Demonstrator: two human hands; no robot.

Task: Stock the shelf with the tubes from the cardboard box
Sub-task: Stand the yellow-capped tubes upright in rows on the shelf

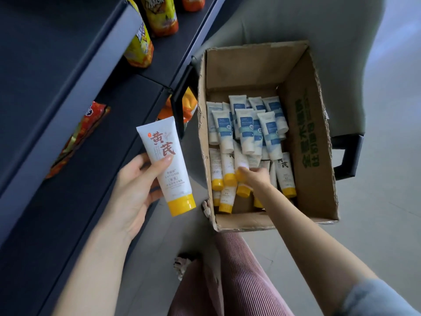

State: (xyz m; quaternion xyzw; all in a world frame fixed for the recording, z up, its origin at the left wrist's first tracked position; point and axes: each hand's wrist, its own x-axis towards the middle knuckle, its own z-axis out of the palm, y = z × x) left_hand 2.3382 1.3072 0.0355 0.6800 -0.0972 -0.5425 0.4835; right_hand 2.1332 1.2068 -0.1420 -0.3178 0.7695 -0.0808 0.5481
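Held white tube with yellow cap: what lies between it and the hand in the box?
Head view: the brown cardboard box's tattered left wall, then yellow-capped tubes lying inside.

The right hand (256, 177) has its fingers (242, 174) blurred and half-buried among the yellow-capped tubes (285, 174) in the cardboard box (305, 133), lower layers covered, while up-left of the box snack bags (159, 17) run off the top edge.

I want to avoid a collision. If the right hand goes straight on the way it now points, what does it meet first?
The right hand points into the cardboard box, toward its left wall. Its fingers seem to grip a yellow-capped tube; past it come the neighbouring tubes, though depth is unclear.
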